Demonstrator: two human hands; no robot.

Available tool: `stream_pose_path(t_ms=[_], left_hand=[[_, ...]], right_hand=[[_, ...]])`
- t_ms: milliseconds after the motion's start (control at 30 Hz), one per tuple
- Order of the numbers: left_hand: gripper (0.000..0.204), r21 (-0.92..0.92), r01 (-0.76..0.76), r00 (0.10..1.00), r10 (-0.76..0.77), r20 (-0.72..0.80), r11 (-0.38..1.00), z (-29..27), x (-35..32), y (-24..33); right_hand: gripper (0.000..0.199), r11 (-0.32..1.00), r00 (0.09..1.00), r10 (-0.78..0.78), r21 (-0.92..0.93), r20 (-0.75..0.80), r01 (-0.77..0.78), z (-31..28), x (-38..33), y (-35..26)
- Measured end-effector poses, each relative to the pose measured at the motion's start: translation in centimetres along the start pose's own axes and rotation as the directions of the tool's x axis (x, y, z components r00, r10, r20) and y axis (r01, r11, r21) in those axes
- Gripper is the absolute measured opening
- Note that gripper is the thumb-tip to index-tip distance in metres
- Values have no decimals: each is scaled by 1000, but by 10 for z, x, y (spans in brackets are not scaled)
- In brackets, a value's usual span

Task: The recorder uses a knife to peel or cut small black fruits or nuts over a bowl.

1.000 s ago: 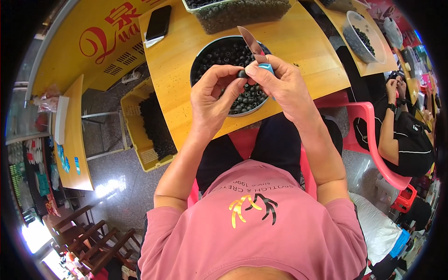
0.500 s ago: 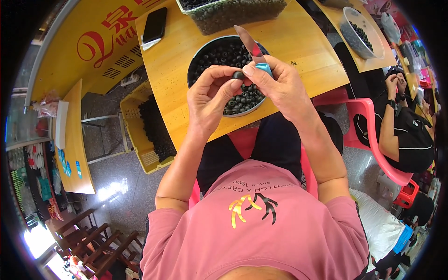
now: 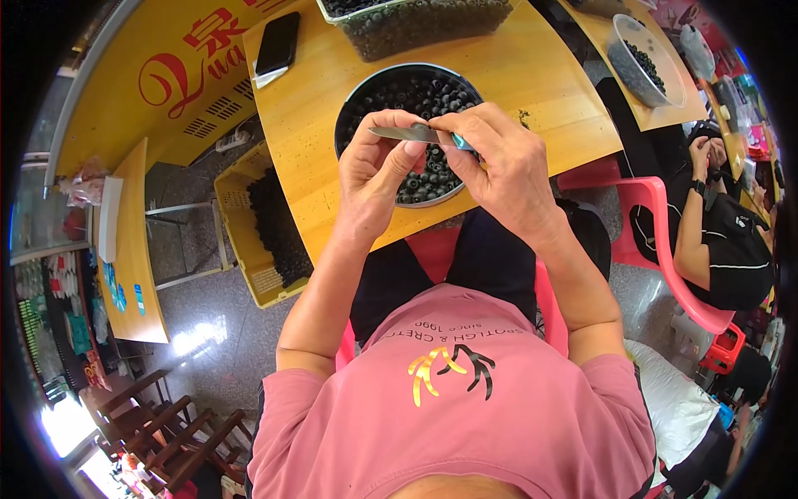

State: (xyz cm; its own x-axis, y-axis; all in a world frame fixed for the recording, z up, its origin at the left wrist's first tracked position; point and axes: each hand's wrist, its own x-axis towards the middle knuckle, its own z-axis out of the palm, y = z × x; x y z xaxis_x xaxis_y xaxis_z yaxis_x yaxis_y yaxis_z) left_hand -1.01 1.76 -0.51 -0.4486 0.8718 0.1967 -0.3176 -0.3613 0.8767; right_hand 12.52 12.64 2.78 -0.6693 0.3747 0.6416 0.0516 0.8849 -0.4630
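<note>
My right hand (image 3: 509, 166) is closed around a small knife (image 3: 397, 133) with a blue handle. The blade lies level, pointing left across the fingertips of my left hand (image 3: 370, 179). Those fingers pinch a small dark round piece, mostly hidden behind the blade. Both hands are over a round bowl (image 3: 338, 125) with a dark inside and a pale rim. Inside it are many dark round pieces (image 3: 432, 179), olive-like in look, some with a pale spot or hole; their exact kind is unclear.
A clear tub (image 3: 424, 37) of dark pieces stands on the table's far side, with a black phone (image 3: 277, 43) left of it. A yellow crate (image 3: 237, 218) holds more dark stuff on the floor. Rightward are a pink chair (image 3: 669, 241), a white bowl (image 3: 636, 66) and another person's hands (image 3: 706, 154).
My right hand has turned the knife from pointing up and away to lying level, its blade now across my left fingertips. The left hand keeps its pinch and has hardly moved.
</note>
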Motion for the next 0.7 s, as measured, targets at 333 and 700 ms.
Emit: stream_pose_path(t_ms=[333,700], left_hand=[[17,-73,0,999,3,37,997,3,-2,4],[17,-180,56,993,-73,-88,982,3,-7,3]], right_hand=[[20,985,1000,19,-170,-3,-20,2,1,10],[23,680,850,444,511,283,-526,-3,11,-13]])
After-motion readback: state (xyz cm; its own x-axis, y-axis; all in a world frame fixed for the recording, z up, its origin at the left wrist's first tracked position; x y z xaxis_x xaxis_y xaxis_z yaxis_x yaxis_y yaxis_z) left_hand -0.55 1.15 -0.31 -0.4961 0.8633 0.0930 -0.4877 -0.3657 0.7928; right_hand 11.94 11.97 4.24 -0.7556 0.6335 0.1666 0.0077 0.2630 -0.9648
